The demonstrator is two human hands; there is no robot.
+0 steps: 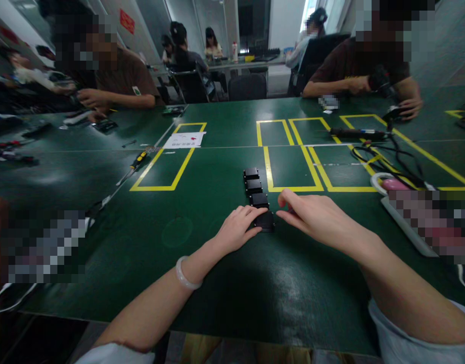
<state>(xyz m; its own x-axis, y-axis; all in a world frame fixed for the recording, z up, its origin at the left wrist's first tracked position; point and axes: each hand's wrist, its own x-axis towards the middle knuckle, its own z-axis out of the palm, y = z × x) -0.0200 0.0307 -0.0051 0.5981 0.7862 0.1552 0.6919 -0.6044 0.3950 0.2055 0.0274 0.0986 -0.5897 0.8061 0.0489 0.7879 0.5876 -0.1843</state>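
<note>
A column of several small black box-like parts (253,185) runs away from me on the green table, with tiny bright points at their corners. My left hand (238,226) wears a pale bracelet (183,273) at the wrist. Its thumb and fingers hold the nearest black box-like part (265,221) from the left side, covering some of it. Just right of that part is my right hand (306,211), its forefinger curled and its thumb stretched toward the part. A gap shows between those two fingertips, and I see nothing held there.
Yellow tape rectangles (268,169) mark the green table (232,283). A yellow-black screwdriver (139,161) and white paper (185,139) lie left. At right are a black pen-like tool (359,133), cables (401,167) and a blurred-out phone (409,227). Two people work across the table.
</note>
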